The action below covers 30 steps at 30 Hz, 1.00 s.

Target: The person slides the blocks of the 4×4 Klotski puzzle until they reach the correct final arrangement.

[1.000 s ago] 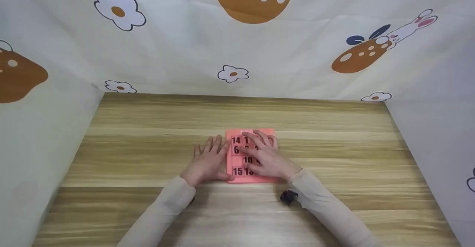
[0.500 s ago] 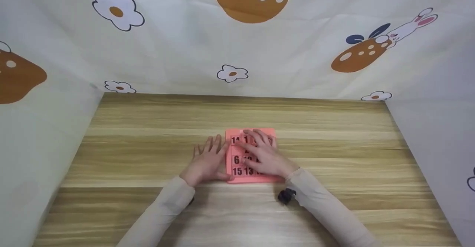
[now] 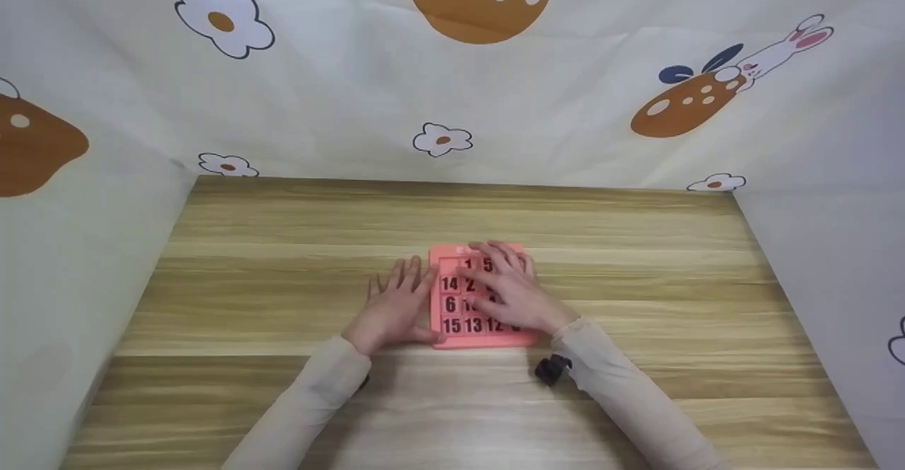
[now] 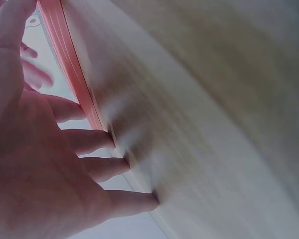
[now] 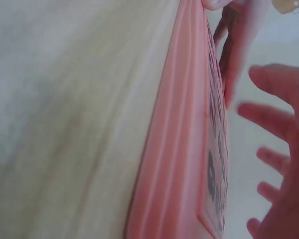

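A pink sliding number puzzle (image 3: 484, 343) lies flat on the table, its square tiles marked with black numbers. The vacant slot (image 3: 450, 266) is at its top left corner, with tile 14 (image 3: 450, 284) right below and tile 6 (image 3: 450, 304) under that. My left hand (image 3: 392, 314) rests at the puzzle's left side, fingers spread and straight; in the left wrist view its fingertips (image 4: 152, 199) touch the tabletop beside the pink edge. My right hand (image 3: 522, 299) hovers over the tiles with loosely bent fingers, hiding much of the right columns. The right wrist view shows those fingers (image 5: 271, 119) above the tile faces.
The wood-grain table (image 3: 283, 244) reaches a pale fabric wall (image 3: 339, 102) printed with flowers, a rabbit and orange shapes at the back. Similar pale walls stand left and right. A small black device (image 3: 551, 369) sits at my right wrist.
Tile 6 has slid down a row, then tile 14 has come down behind it, so the gap moved up to the top left corner. The right hand shifted slightly; the left stayed put.
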Tool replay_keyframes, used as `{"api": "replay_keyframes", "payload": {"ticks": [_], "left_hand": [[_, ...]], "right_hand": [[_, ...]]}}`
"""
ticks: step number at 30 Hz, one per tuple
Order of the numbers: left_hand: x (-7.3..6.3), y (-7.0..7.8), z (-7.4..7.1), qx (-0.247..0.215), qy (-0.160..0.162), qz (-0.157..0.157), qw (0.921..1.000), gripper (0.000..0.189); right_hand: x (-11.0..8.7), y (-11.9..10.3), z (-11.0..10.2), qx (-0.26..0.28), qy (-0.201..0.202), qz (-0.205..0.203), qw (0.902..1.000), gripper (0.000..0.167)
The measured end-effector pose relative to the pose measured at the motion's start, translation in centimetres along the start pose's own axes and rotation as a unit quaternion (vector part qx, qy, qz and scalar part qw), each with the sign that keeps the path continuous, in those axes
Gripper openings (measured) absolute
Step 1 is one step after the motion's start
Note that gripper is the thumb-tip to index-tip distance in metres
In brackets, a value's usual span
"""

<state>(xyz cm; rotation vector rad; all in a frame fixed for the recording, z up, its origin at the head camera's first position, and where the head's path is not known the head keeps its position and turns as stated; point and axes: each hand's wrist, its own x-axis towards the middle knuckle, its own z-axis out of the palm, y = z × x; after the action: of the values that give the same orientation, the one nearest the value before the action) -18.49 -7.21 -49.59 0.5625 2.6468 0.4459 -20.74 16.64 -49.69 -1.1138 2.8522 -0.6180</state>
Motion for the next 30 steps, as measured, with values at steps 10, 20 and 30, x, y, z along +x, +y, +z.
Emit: {"api": "replay_keyframes", "payload": {"ticks": [10,20,30], "left_hand": [[0.1,0.1,0.0,0.001,0.0,-0.005,1.0,0.115],[0.2,0.1,-0.1,0.006,0.001,-0.004,1.0,0.115],[0.1,-0.1,0.0,0.01,0.001,-0.001,0.9999,0.115]], "right_hand": [[0.4,0.0,-0.1,-0.028,-0.008,0.038,0.9989,0.044],[0.5,-0.2,-0.1,-0.072,0.027,0.061,0.9951,0.04],[0.6,-0.7,0.2,-0.03,-0.026,-0.001,0.9992,0.04]]}}
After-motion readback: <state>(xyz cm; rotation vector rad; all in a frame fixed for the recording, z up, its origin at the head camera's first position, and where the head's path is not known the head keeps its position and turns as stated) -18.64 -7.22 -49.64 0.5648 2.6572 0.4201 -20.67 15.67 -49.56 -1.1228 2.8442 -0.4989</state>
